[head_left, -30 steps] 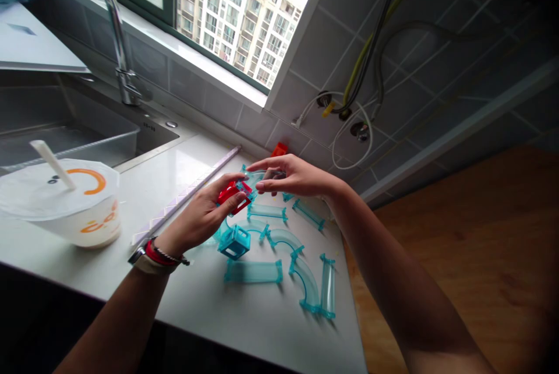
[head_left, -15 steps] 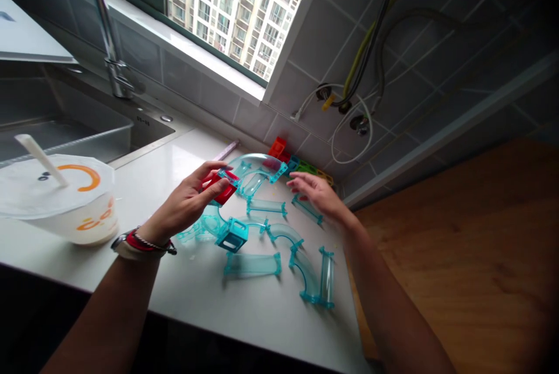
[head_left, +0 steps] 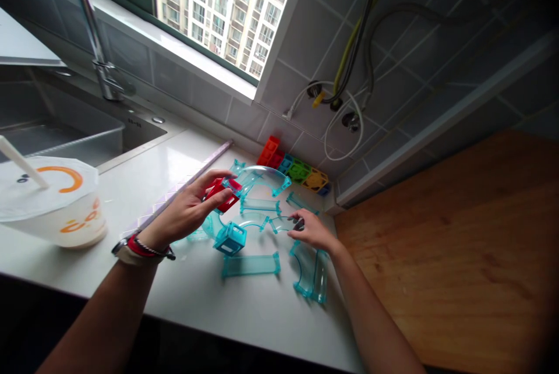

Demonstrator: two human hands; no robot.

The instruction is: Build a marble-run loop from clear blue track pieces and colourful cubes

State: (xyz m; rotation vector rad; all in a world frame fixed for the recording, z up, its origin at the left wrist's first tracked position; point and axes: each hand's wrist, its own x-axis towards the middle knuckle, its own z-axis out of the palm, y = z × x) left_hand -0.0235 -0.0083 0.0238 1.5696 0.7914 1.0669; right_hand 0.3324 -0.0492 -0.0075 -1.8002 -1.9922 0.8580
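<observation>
My left hand is closed on a red block, from which a clear curved track piece reaches to the right. Below it, a teal cube joins a curved tube. My right hand has its fingertips at the right end of a small curved track piece on the counter; whether they pinch it is hard to make out. A flat teal piece lies nearer the front edge. Another curved piece and a straight one lie side by side below my right hand.
A large lidded cup with a straw stands at the left, before the sink. Red, green and yellow blocks line the wall. A wooden panel borders the counter's right side.
My right hand has moved down and toward me, from beside the clear curved piece to the small curved piece. My left hand still holds the red block; the view has shifted slightly.
</observation>
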